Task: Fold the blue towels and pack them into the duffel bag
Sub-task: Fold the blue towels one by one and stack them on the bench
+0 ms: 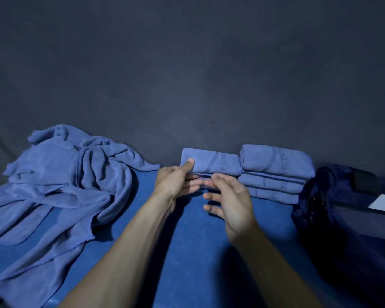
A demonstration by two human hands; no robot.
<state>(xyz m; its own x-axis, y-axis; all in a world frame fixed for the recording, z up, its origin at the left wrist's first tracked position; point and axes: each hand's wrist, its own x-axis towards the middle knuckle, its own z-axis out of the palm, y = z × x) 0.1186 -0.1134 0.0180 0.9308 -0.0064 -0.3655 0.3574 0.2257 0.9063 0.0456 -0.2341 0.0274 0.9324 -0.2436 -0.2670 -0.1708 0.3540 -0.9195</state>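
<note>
- The left hand pinches a folded towel mid-frame; the right hand hangs loose, holding nothing.
- Folded stack waits right.
- Messy towels left need folding.
- Nothing looks packed in the bag yet.

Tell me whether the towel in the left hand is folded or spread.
Folded. The towel is a compact rectangle with stacked edges along its near side, pinched by the left hand.

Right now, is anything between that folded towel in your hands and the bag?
Yes. The stack of folded towels sits between the held towel and the duffel bag on the right; the towel would probably need lifting over it.
</note>
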